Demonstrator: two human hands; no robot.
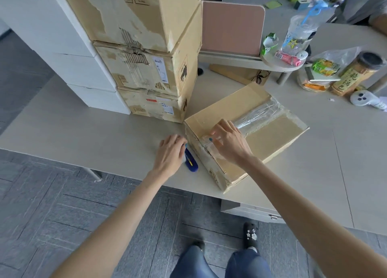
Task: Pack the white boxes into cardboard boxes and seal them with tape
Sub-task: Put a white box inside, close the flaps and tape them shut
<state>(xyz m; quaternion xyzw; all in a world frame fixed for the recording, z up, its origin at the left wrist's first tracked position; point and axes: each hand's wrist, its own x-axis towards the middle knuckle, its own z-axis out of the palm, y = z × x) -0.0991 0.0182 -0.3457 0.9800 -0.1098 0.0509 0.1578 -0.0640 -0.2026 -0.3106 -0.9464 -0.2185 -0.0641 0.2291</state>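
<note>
A closed cardboard box lies on the table, with clear tape running along its top seam and down over its near left edge. There the right hand sets bent fingers and thumb on the tape, though I cannot tell whether it pinches or only presses. Just left of this box, the left hand rests palm down, fingers relaxed, on the far end of a blue cutter; behind the box's left corner stands a stack of three worn cartons.
</note>
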